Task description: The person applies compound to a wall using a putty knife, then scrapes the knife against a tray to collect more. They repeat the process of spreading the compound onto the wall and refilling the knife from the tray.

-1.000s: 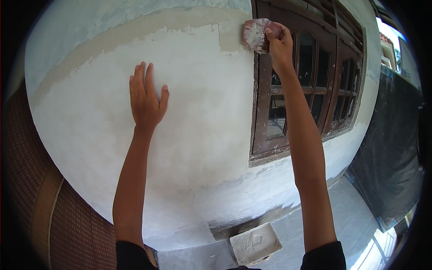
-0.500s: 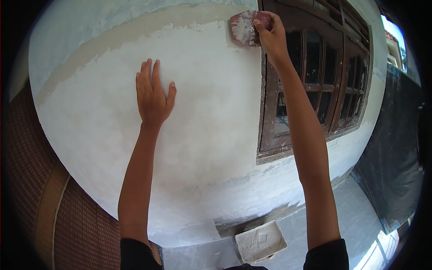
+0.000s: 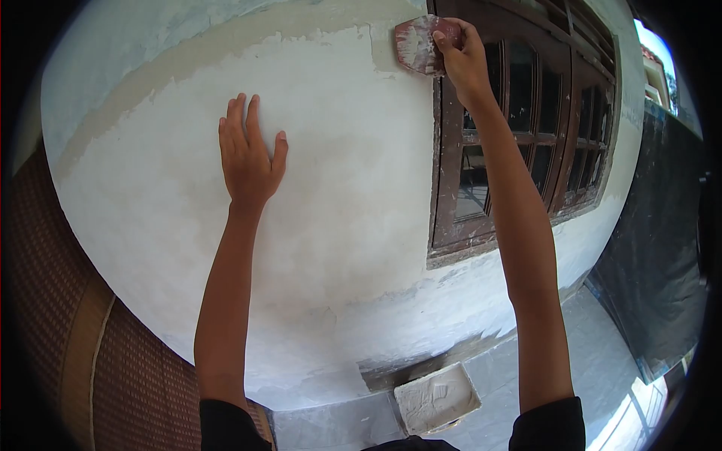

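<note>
My right hand (image 3: 465, 62) grips a reddish-brown putty scraper (image 3: 420, 46) smeared with white paste. The scraper is up against the wall, close to the upper left edge of the window frame. Flat on the white-coated wall (image 3: 353, 180), my left hand (image 3: 250, 154) lies with its fingers stretched upward and thumb apart, holding nothing. Above both hands, a beige band with a ragged lower edge borders the white coat.
Low down, a shallow tray (image 3: 438, 398) of white putty stands on the grey tiled floor (image 3: 519, 376) by the wall. A brown wooden window (image 3: 459, 225) is set in the wall at right. Woven brown panelling (image 3: 143, 368) runs at left, and dark sheeting (image 3: 654, 240) hangs at far right.
The scraper in my right hand has moved slightly right, nearer the window frame. My left hand still rests on the wall, a little further left in view.
</note>
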`<move>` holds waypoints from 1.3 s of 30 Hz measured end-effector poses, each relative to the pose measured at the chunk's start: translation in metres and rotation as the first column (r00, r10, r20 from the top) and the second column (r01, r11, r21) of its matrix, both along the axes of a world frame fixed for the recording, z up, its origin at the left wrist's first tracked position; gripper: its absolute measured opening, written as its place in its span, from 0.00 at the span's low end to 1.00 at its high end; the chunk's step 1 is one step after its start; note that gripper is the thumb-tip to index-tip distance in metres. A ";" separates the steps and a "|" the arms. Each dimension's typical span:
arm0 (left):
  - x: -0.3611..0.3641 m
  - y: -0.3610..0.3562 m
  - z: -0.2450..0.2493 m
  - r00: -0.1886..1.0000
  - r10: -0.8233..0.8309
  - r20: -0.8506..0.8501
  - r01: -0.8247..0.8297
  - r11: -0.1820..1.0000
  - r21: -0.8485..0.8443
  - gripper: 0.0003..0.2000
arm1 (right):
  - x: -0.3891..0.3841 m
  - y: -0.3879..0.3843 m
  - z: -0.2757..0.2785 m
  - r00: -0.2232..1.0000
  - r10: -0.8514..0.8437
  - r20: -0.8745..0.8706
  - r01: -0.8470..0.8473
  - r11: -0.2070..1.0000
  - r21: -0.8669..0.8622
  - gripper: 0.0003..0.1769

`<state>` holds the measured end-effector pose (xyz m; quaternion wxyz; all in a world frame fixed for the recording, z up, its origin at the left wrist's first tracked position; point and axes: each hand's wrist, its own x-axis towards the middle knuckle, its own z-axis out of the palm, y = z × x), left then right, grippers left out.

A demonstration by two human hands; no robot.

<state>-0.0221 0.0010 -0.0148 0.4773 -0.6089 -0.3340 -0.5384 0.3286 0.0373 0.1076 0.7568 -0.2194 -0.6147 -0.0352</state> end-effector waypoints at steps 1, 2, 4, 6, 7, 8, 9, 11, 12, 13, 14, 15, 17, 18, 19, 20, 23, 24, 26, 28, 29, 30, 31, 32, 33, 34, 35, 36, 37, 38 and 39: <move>-0.001 0.000 0.000 1.000 -0.004 -0.009 0.004 1.000 -0.005 0.32 | -0.002 0.001 -0.002 0.994 -0.106 0.036 0.106 0.994 -0.001 0.22; -0.002 0.000 0.000 1.000 -0.005 -0.013 0.005 1.000 -0.009 0.32 | 0.004 0.005 -0.006 0.994 -0.107 0.032 0.107 0.994 -0.005 0.22; -0.002 0.001 0.000 1.000 -0.005 -0.016 0.005 1.000 0.000 0.31 | 0.018 0.006 -0.014 0.981 -0.134 -0.139 0.123 0.989 -0.084 0.20; 0.000 0.000 -0.001 1.000 0.002 -0.010 -0.002 1.000 0.006 0.31 | 0.033 0.000 -0.020 0.976 -0.075 -0.207 0.061 0.996 -0.071 0.20; 0.002 0.000 -0.001 1.000 0.007 -0.004 -0.007 1.000 0.013 0.31 | 0.036 -0.004 -0.023 0.962 -0.015 -0.274 0.001 0.999 -0.051 0.20; 0.003 0.001 0.000 1.000 0.004 -0.005 -0.004 1.000 0.015 0.31 | 0.034 -0.004 -0.023 0.964 0.035 -0.263 -0.047 0.998 -0.038 0.20; 0.002 0.001 -0.001 1.000 0.004 -0.003 -0.004 1.000 0.013 0.31 | 0.029 -0.002 -0.021 0.964 0.032 -0.263 -0.043 0.998 -0.038 0.20; 0.000 0.002 -0.001 1.000 0.005 -0.002 -0.005 1.000 0.009 0.30 | 0.011 0.003 -0.013 0.995 0.000 -0.097 0.005 0.999 0.052 0.22; -0.001 0.002 0.000 1.000 0.003 -0.009 -0.003 1.000 0.003 0.31 | 0.005 0.002 -0.010 0.992 0.091 -0.092 -0.096 0.994 -0.049 0.22; -0.001 0.001 -0.001 1.000 0.002 -0.016 -0.002 1.000 -0.004 0.31 | 0.007 0.007 -0.009 0.992 0.092 -0.092 -0.097 0.994 -0.052 0.22; -0.001 0.001 -0.001 1.000 0.002 -0.018 -0.002 1.000 -0.006 0.31 | 0.009 0.012 -0.008 0.998 0.025 -0.055 -0.028 0.998 -0.051 0.23; -0.002 0.001 0.000 1.000 0.000 -0.019 0.000 1.000 -0.010 0.31 | 0.012 0.016 -0.008 0.999 -0.042 -0.020 0.041 0.998 -0.048 0.23; -0.002 0.000 0.000 1.000 -0.002 -0.013 0.002 1.000 -0.013 0.31 | 0.027 0.007 -0.014 0.985 -0.158 -0.075 0.147 0.980 -0.132 0.22; 0.000 0.000 0.000 1.000 -0.005 -0.011 0.005 1.000 -0.002 0.31 | 0.043 0.006 -0.018 0.982 -0.081 -0.172 0.063 0.992 -0.108 0.21; 0.001 -0.001 -0.001 1.000 -0.007 -0.007 0.007 1.000 0.007 0.31 | 0.048 -0.001 -0.020 0.964 -0.002 -0.265 -0.019 0.997 -0.077 0.20; 0.001 0.000 0.000 1.000 -0.007 -0.003 0.007 1.000 0.013 0.31 | 0.051 -0.006 -0.022 0.955 0.104 -0.277 -0.130 0.988 -0.078 0.19; 0.003 0.001 -0.001 1.000 0.004 0.002 -0.004 1.000 0.016 0.31 | 0.028 -0.004 -0.018 0.985 0.102 -0.138 -0.100 0.995 0.024 0.19; 0.001 0.002 -0.001 1.000 0.007 -0.004 -0.007 1.000 0.007 0.31 | 0.018 -0.002 -0.016 0.993 0.088 -0.082 -0.085 0.996 0.041 0.19; -0.001 0.002 0.000 1.000 0.011 -0.011 -0.011 1.000 0.000 0.32 | 0.010 0.002 -0.013 0.994 -0.107 -0.011 0.107 0.994 0.017 0.20; -0.003 0.000 0.000 1.000 0.010 -0.017 -0.011 1.000 -0.018 0.32 | 0.015 -0.001 -0.014 0.979 -0.201 0.010 0.201 0.980 0.002 0.20; -0.001 0.000 0.000 1.000 0.011 -0.016 -0.011 1.000 -0.017 0.32 | 0.026 -0.005 -0.017 0.986 -0.146 -0.084 0.142 0.989 -0.049 0.20; 0.001 -0.002 0.000 1.000 0.014 -0.006 -0.014 1.000 -0.005 0.31 | 0.032 -0.007 -0.017 0.980 -0.092 -0.179 0.076 0.993 -0.094 0.20; 0.003 -0.003 0.000 1.000 0.016 0.002 -0.016 1.000 0.005 0.31 | 0.033 -0.005 -0.018 0.980 -0.091 -0.178 0.075 0.993 -0.094 0.20; 0.002 -0.002 -0.001 1.000 0.016 0.003 -0.016 1.000 0.005 0.31 | 0.034 -0.003 -0.019 0.978 0.017 -0.208 -0.027 0.999 -0.046 0.20; 0.002 -0.001 -0.001 1.000 0.012 0.003 -0.012 1.000 0.009 0.31 | 0.037 -0.002 -0.020 0.965 0.123 -0.233 -0.125 0.992 0.006 0.21; 0.003 0.000 -0.001 1.000 0.008 0.003 -0.008 1.000 0.013 0.31 | 0.027 -0.006 -0.019 0.988 0.056 -0.146 -0.054 0.998 0.021 0.21; 0.002 0.001 0.000 1.000 0.007 0.003 -0.007 1.000 0.014 0.31 | 0.017 -0.007 -0.018 0.988 0.055 -0.146 -0.052 0.998 0.022 0.21; 0.001 0.002 0.000 1.000 0.021 0.004 -0.021 1.000 0.012 0.31 | 0.007 -0.008 -0.017 0.996 -0.043 -0.080 0.045 0.999 0.019 0.20; 0.000 0.001 0.000 0.999 0.037 0.006 -0.037 0.999 0.012 0.30 | 0.004 -0.005 -0.017 0.990 -0.139 -0.012 0.139 0.990 0.023 0.19; -0.001 0.001 0.000 0.999 0.041 0.007 -0.041 0.999 0.012 0.30 | 0.005 -0.003 -0.018 0.981 -0.192 -0.014 0.193 0.981 0.001 0.20; -0.001 0.001 0.000 0.999 0.036 0.000 -0.036 0.999 0.016 0.30 | 0.010 -0.003 -0.020 0.982 -0.189 -0.013 0.189 0.982 0.002 0.20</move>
